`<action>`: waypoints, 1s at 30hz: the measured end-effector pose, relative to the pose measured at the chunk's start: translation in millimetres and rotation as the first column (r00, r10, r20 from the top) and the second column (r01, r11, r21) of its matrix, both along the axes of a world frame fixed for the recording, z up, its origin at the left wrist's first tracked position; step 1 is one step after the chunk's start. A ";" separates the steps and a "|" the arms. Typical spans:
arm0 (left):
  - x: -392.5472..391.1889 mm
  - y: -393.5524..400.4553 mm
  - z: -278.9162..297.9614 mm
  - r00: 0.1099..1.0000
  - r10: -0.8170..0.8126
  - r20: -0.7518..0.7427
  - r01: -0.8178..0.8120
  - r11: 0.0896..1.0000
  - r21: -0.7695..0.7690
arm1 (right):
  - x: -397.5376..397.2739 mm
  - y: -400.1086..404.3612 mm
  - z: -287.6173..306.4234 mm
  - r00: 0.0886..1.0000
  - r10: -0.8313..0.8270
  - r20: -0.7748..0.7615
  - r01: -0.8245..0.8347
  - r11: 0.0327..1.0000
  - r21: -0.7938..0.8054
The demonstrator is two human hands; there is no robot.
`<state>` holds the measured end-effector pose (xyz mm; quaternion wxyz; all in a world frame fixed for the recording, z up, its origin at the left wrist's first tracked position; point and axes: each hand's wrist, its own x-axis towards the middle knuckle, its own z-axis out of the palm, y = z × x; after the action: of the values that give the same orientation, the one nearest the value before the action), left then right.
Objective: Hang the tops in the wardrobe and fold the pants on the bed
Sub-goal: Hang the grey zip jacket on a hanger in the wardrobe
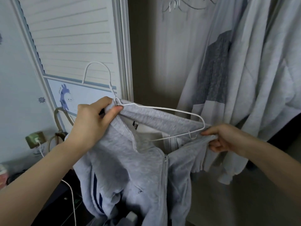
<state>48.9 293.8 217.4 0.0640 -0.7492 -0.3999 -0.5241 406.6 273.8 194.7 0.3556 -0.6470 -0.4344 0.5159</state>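
Observation:
A light grey zip-up hoodie (130,173) with dark blue sleeve stripes hangs in front of me, partly threaded on a white wire hanger (162,110). My left hand (92,121) grips the hoodie's collar together with the hanger's neck, the hook pointing up. My right hand (223,139) pinches the hoodie's shoulder fabric at the hanger's right end. The hanger's right arm lies bare above the cloth. The open wardrobe (154,54) is straight ahead.
Pale grey garments (252,70) hang at the wardrobe's right. Empty hangers (175,5) show at the top. The wardrobe's white slatted door (73,38) stands at the left. A wall socket with a white cable (38,141) sits low left above a dark surface.

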 end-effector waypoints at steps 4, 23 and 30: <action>-1.1 0.3 6.0 0.999 -0.044 0.030 0.046 0.997 -0.060 | 1.9 7.0 16.4 0.995 -0.057 0.081 0.050 0.995 0.086; 39.7 8.1 12.2 0.999 -0.031 0.037 0.038 0.974 -0.223 | -92.7 -36.9 73.6 0.659 0.079 0.748 -0.678 0.493 0.545; 5.6 13.9 23.9 0.889 -0.176 0.422 0.306 0.915 -0.263 | -42.5 -14.7 52.5 0.498 -0.150 0.854 -0.642 0.598 0.480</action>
<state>54.5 307.7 241.3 -0.2064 -0.6742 -0.3872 -0.5941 364.1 259.0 247.2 0.2503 -0.5157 -0.8184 -0.0393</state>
